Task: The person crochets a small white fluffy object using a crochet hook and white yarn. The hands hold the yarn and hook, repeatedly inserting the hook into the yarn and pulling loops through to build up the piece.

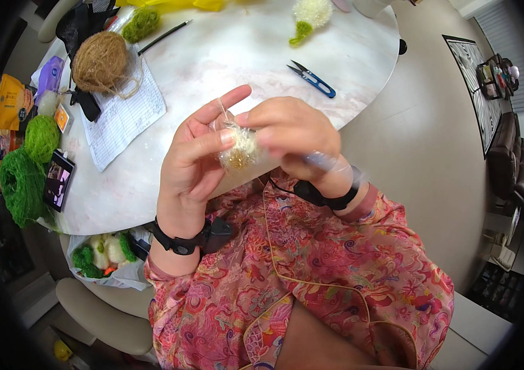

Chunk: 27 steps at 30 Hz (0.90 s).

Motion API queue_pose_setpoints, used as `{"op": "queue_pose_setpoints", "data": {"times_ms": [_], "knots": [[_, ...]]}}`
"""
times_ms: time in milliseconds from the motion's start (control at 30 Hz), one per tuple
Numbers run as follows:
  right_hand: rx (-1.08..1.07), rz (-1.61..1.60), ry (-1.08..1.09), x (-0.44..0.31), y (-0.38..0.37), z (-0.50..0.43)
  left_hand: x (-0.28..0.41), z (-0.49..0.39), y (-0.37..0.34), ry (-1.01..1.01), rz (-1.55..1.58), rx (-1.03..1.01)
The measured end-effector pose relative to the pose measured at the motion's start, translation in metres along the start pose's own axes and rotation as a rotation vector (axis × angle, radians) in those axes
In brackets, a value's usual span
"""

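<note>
My left hand (pixel 190 152) pinches a small fuzzy piece of crochet work (pixel 241 156), cream above and golden brown below, between thumb and fingers. A thin pale yarn strand (pixel 222 107) runs over its raised index finger. Motion blurs my right hand (pixel 296 132), which grips what looks like a crochet hook with a bluish handle (pixel 323 161); the hook's tip cannot be made out. Both hands meet above the table's near edge. Beyond them on the marble-patterned table (pixel 225 55) lie blue thread snips (pixel 313 79) with their blades apart.
A cream-and-green fuzzy piece (pixel 308 21) lies at the far edge. Leftward are a brown yarn ball (pixel 100 62), a handwritten sheet (pixel 123 120), a black pen (pixel 165 37), green yarn skeins (pixel 22 187) and a small screen device (pixel 59 180). A bag of fuzzy pieces (pixel 105 256) rests on a chair (pixel 100 314).
</note>
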State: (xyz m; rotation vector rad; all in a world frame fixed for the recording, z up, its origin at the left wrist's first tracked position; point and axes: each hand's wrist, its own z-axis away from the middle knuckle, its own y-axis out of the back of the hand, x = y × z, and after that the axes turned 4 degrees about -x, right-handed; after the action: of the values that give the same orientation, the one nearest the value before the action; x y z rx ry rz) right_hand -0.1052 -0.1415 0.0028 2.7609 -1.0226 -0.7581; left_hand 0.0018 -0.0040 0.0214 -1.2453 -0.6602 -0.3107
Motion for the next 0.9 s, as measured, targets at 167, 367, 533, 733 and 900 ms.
{"op": "queue_pose_setpoints", "data": {"times_ms": [167, 367, 533, 733, 900], "knots": [[0.398, -0.782, -0.557, -0.007, -0.008, 0.001, 0.001, -0.008, 0.008, -0.103, -0.04, -0.08], [0.034, 0.069, -0.212, 0.003, 0.0, -0.002, -0.009, -0.004, 0.001, -0.243, -0.246, 0.026], [0.011, 0.073, -0.062, 0.01, 0.002, 0.003, -0.004, -0.005, -0.002, -0.125, -0.173, 0.019], [0.377, -0.634, -0.468, 0.007, -0.006, 0.004, 0.002, -0.012, 0.011, -0.114, -0.202, -0.05], [0.397, -0.88, -0.767, 0.002, -0.002, -0.003, 0.008, -0.009, 0.008, -0.152, -0.353, -0.048]]}}
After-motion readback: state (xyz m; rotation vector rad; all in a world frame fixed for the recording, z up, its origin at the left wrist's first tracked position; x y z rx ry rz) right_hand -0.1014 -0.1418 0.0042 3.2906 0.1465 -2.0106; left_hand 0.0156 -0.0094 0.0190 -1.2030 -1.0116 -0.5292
